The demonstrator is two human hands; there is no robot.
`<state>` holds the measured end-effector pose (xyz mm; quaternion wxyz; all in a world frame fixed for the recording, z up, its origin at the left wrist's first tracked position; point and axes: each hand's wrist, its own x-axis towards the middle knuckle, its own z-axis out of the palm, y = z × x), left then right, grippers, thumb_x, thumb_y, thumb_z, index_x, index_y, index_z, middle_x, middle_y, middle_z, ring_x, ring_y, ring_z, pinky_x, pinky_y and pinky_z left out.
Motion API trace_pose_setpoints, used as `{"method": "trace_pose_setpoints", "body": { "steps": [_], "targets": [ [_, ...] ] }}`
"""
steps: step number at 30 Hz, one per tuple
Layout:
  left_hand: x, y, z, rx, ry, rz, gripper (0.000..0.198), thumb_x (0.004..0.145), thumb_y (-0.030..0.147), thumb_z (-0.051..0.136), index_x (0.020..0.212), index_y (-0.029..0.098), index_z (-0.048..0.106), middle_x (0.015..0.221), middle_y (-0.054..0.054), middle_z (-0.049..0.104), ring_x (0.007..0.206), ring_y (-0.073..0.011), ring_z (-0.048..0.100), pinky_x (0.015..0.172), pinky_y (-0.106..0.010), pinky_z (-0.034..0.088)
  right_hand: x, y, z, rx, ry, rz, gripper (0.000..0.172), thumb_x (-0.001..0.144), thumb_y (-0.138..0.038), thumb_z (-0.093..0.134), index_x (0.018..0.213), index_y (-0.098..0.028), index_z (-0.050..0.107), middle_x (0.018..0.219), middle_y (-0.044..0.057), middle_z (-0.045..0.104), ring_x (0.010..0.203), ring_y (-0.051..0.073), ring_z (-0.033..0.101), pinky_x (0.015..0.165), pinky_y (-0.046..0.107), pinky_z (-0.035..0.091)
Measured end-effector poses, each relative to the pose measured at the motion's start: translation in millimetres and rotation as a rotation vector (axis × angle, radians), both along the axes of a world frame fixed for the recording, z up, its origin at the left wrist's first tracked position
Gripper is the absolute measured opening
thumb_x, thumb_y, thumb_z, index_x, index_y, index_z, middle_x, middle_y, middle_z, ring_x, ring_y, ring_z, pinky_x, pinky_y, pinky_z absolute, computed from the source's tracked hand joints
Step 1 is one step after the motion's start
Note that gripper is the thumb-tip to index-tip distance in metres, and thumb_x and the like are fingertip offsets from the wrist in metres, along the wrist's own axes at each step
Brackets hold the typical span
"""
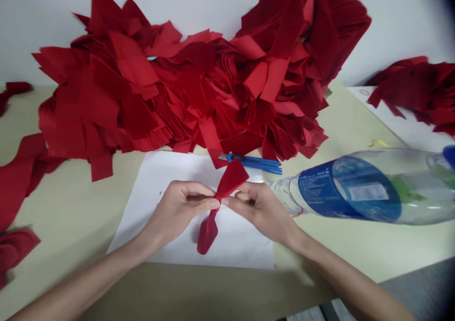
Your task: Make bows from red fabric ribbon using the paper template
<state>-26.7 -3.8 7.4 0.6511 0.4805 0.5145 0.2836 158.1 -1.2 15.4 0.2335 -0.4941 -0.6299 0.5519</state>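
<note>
**Figure: Pinching a red fabric piece, head-worn view.** The left hand point(176, 212) and the right hand point(261, 209) are together at the centre of the frame, their fingertips meeting as both pinch a red fabric piece point(231, 181) at its narrowed middle. Above the pinch, a pointed end of the piece stands up, tilted toward the right; below it, a rounded lobe point(207, 233) hangs down over a white paper sheet point(241, 247) at lower centre. The sheet lies on a pale tabletop point(71, 207).

Just past the sheet's upper edge rests a blue utility knife point(254, 164), blade end to the left, under the fringe of a large heap of cut red pieces point(177, 84) that fills the upper centre of the frame, against a white wall point(391, 27). At right, a clear plastic water bottle point(350, 188) with a blue label lies on its side, its base just beside the right hand. More red strips point(17, 179) lie at the left edge — a further red pile point(412, 89) sits at upper right.
</note>
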Motion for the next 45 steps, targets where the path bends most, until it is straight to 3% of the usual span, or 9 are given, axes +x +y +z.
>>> {"method": "trace_pose_setpoints", "body": {
  "steps": [4, 10, 14, 17, 21, 23, 27, 35, 45],
  "targets": [
    [-3.5, 3.3, -2.6, 0.006, -0.016, -0.001, 0.008, 0.077, 0.022, 0.064, 0.073, 0.018, 0.07, 0.069, 0.001, 0.066, 0.068, -0.013, 0.057, 0.064, -0.023, 0.043, 4.8, 5.4, -3.2, 0.067, -0.048, -0.03, 0.03, 0.086, -0.037, 0.052, 0.065, -0.016, 0.051, 0.052, -0.008, 0.022, 0.047, 0.006, 0.022, 0.044, 0.021, 0.02],
    [-8.7, 9.7, -11.0, -0.059, -0.09, 0.038, 0.01, 0.08, 0.023, 0.061, 0.076, 0.017, 0.068, 0.078, -0.002, 0.069, 0.08, -0.0164, 0.06, 0.077, -0.027, 0.044, 25.8, 14.7, -15.6, 0.203, -0.187, -0.073, 0.021, 0.089, -0.034, 0.049, 0.087, -0.016, 0.06, 0.073, 0.002, 0.061, 0.065, 0.013, 0.052, 0.061, 0.025, 0.041],
    [-11.6, 12.1, -13.4, -0.08, -0.126, 0.038, 0.013, 0.082, 0.025, 0.059, 0.079, 0.017, 0.068, 0.087, -0.005, 0.07, 0.086, -0.0189, 0.061, 0.081, -0.03, 0.042, 46.6, 21.4, -24.1, 0.308, -0.262, -0.182, 0.021, 0.088, -0.034, 0.05, 0.087, -0.017, 0.061, 0.077, 0.004, 0.063, 0.067, 0.015, 0.056, 0.061, 0.027, 0.044],
    [-12.1, 11.9, -12.4, -0.12, -0.143, 0.019, 0.014, 0.083, 0.026, 0.058, 0.077, 0.017, 0.067, 0.089, -0.005, 0.07, 0.086, -0.0188, 0.06, 0.08, -0.03, 0.042, 51.9, 27.7, -29.7, 0.522, -0.352, -0.261, 0.015, 0.085, -0.03, 0.054, 0.092, -0.018, 0.059, 0.084, 0.005, 0.061, 0.075, 0.018, 0.057, 0.067, 0.031, 0.047],
    [-11.4, 11.5, -10.8, -0.135, -0.154, 0.027, 0.015, 0.083, 0.028, 0.059, 0.078, 0.017, 0.068, 0.089, -0.006, 0.07, 0.085, -0.0189, 0.061, 0.08, -0.031, 0.042, 37.0, 41.0, -35.0, 0.788, -0.475, -0.094, 0.027, 0.086, -0.024, 0.055, 0.112, -0.017, 0.054, 0.118, 0.012, 0.056, 0.111, 0.025, 0.049, 0.093, 0.039, 0.043],
    [-11.9, 11.7, -10.2, -0.129, -0.169, 0.06, 0.016, 0.083, 0.029, 0.06, 0.079, 0.016, 0.068, 0.09, -0.007, 0.07, 0.087, -0.0197, 0.061, 0.082, -0.031, 0.043, 27.2, 49.2, -36.7, 0.82, -0.569, -0.012, 0.032, 0.086, -0.021, 0.054, 0.118, -0.016, 0.051, 0.119, 0.012, 0.056, 0.113, 0.026, 0.048, 0.097, 0.042, 0.041],
    [-14.0, 13.2, -10.4, -0.142, -0.229, 0.137, 0.015, 0.083, 0.028, 0.06, 0.08, 0.015, 0.067, 0.088, -0.007, 0.069, 0.087, -0.0201, 0.061, 0.085, -0.034, 0.043, 21.0, 59.5, -39.9, 0.782, -0.711, 0.023, 0.026, 0.084, -0.015, 0.055, 0.11, -0.015, 0.056, 0.102, 0.011, 0.061, 0.098, 0.028, 0.054, 0.087, 0.045, 0.046],
    [-17.2, 18.0, -11.0, -0.084, -0.203, 0.148, 0.014, 0.083, 0.025, 0.058, 0.079, 0.016, 0.068, 0.086, -0.006, 0.07, 0.091, -0.0218, 0.061, 0.089, -0.035, 0.04, 33.7, 43.2, -39.2, 0.882, -0.52, 0.186, 0.033, 0.095, -0.028, 0.04, 0.124, -0.016, 0.048, 0.116, 0.012, 0.053, 0.101, 0.023, 0.057, 0.083, 0.038, 0.053],
    [-21.6, 20.3, -4.0, 0.095, -0.02, 0.172, 0.014, 0.083, 0.027, 0.059, 0.084, 0.019, 0.071, 0.084, -0.003, 0.071, 0.083, -0.0188, 0.06, 0.081, -0.031, 0.04, 25.5, 42.5, -33.2, 1.029, -0.632, 0.468, 0.034, 0.097, -0.016, 0.027, 0.123, -0.01, 0.049, 0.107, 0.012, 0.062, 0.09, 0.021, 0.062, 0.067, 0.034, 0.052]
  ]
}}
